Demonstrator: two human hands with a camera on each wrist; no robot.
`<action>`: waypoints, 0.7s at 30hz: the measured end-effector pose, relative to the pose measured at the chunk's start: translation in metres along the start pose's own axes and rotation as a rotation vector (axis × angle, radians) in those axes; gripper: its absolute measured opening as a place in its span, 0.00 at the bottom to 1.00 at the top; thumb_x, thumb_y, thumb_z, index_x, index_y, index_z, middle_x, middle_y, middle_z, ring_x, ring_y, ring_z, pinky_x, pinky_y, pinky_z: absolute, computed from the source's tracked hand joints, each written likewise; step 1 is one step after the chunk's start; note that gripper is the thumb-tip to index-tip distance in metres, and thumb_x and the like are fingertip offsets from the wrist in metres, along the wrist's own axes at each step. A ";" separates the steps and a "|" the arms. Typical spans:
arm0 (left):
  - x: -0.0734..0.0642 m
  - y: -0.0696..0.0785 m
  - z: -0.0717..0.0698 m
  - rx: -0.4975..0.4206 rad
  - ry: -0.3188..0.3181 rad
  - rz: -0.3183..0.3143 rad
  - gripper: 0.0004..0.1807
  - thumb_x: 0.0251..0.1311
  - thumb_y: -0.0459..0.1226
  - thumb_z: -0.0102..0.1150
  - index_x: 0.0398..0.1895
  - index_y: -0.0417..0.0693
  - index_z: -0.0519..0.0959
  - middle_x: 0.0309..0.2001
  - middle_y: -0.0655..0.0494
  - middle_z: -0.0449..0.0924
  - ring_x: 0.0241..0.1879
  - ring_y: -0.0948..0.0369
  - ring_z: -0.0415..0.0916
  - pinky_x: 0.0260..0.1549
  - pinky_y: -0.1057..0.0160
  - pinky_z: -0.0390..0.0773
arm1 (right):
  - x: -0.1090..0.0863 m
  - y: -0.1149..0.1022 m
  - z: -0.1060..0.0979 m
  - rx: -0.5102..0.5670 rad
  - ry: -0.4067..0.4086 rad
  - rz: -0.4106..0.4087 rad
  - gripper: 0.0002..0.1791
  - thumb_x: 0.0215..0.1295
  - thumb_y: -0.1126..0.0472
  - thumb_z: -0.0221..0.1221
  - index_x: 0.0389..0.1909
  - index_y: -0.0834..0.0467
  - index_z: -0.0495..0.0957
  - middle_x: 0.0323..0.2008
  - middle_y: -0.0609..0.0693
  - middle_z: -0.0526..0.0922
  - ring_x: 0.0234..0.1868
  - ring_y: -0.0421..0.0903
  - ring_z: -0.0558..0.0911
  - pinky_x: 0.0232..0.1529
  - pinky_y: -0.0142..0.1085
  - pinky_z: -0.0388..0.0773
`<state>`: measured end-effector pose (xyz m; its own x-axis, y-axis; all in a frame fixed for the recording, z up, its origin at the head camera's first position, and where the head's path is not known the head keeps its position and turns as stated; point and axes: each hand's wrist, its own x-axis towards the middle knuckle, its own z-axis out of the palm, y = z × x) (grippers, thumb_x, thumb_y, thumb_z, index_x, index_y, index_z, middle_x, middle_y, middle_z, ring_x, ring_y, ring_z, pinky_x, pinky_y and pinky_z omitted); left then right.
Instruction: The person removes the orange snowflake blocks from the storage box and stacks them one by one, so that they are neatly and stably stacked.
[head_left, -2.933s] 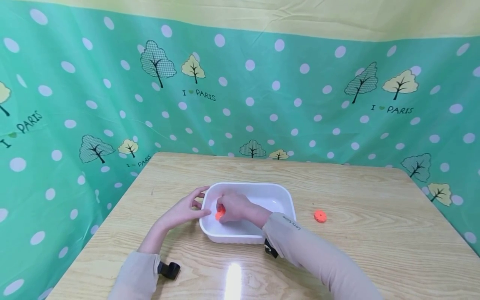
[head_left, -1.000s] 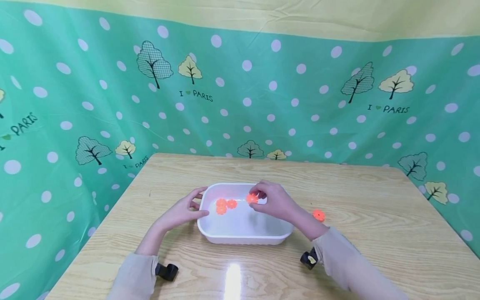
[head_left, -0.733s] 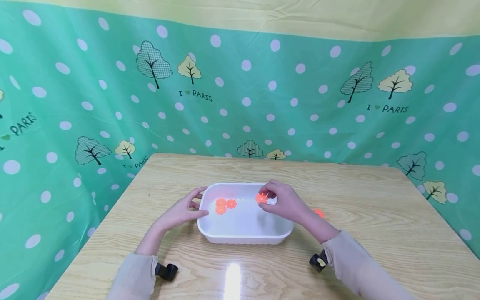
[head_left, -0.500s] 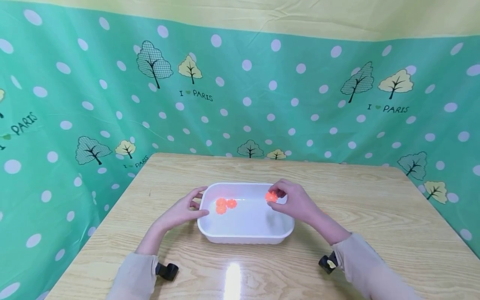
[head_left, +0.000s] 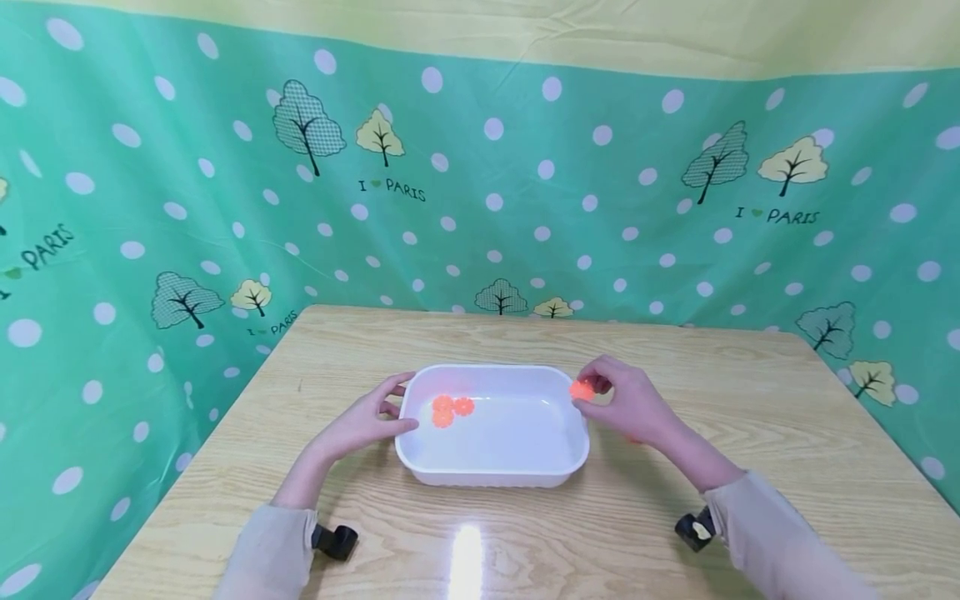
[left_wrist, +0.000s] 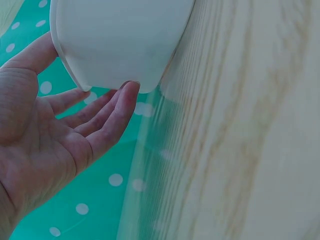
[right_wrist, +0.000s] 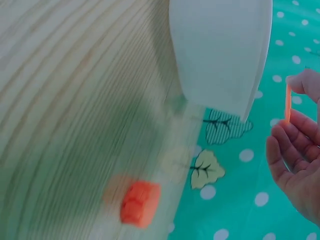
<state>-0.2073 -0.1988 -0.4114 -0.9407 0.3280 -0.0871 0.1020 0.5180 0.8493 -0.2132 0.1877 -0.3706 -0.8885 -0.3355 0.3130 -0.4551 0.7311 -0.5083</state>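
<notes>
- Handling the orange disc (head_left: 581,391) well probably calls for a light pinch by its edges, clear of the white tub (head_left: 491,480), just beside its right rim.
- Right hand (head_left: 628,402): grip pinches the disc between thumb and fingertips, parted by its width.
- Left hand (head_left: 367,423): grip spread wide, touching the tub's left end.
- Orange block (right_wrist: 140,204): on the table (head_left: 757,433), right of the tub.

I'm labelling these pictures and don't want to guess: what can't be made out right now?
- Orange thing on the table: blurred in the right wrist view, so one piece or several is unclear; mostly hidden by the right hand and wrist in the head view.
- Inside of the tub: hidden by its outer wall in both wrist views.
- Held piece: edge-on in the right wrist view, hiding its faces.
</notes>
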 end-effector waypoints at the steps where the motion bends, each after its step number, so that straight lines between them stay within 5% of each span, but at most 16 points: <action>1: 0.000 0.000 0.000 0.000 0.000 0.000 0.43 0.49 0.48 0.65 0.68 0.55 0.54 0.58 0.47 0.64 0.44 0.55 0.71 0.37 0.63 0.74 | -0.001 0.002 -0.001 -0.006 -0.001 0.011 0.15 0.46 0.58 0.68 0.36 0.55 0.77 0.30 0.44 0.76 0.33 0.44 0.75 0.36 0.40 0.76; 21: 0.002 -0.001 0.000 0.006 -0.001 0.006 0.43 0.50 0.48 0.64 0.68 0.56 0.54 0.57 0.48 0.64 0.44 0.56 0.71 0.38 0.62 0.74 | -0.022 0.047 -0.011 -0.064 -0.003 0.064 0.14 0.48 0.58 0.66 0.36 0.59 0.78 0.29 0.46 0.76 0.32 0.43 0.75 0.34 0.36 0.75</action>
<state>-0.2090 -0.1991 -0.4126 -0.9396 0.3321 -0.0823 0.1098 0.5206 0.8467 -0.2147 0.2358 -0.3929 -0.9157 -0.2888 0.2794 -0.3932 0.7874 -0.4748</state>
